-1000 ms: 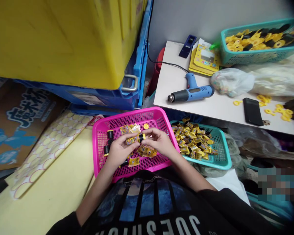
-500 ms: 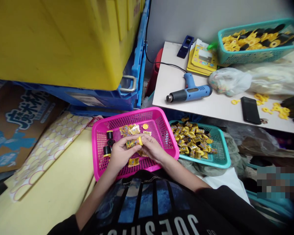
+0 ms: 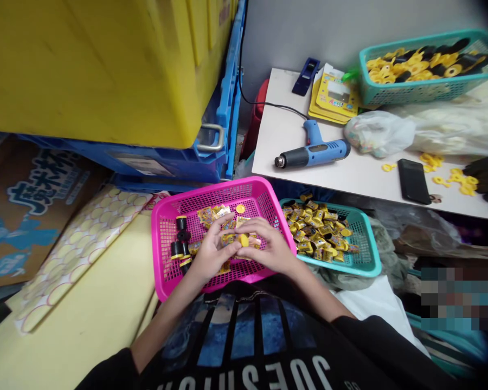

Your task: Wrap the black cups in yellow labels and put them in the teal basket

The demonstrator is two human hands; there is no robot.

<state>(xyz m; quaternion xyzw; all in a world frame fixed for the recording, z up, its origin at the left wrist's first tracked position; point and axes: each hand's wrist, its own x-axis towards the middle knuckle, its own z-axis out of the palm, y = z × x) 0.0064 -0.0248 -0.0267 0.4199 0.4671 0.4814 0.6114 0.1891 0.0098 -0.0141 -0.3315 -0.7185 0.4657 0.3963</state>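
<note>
Over the pink basket (image 3: 162, 214) on my lap, my left hand (image 3: 209, 254) and my right hand (image 3: 268, 249) meet on a small roll with a yellow end and a yellow printed wrapper (image 3: 238, 239). Both hands pinch it between thumb and fingers. Loose yellow wrappers (image 3: 211, 214), a yellow cap (image 3: 240, 208) and several black and yellow rolls (image 3: 179, 238) lie in the basket around my hands.
A teal basket (image 3: 370, 260) of wrapped pieces sits right of the pink one. The white table (image 3: 350, 173) holds a blue heat gun (image 3: 313, 151), a black phone (image 3: 413, 181), plastic bags, yellow rings and another teal basket (image 3: 423, 89). Yellow and blue crates (image 3: 146, 108) loom at left.
My hands have dropped lower into the pink basket with the roll, and its yellow end now faces up between my fingers.
</note>
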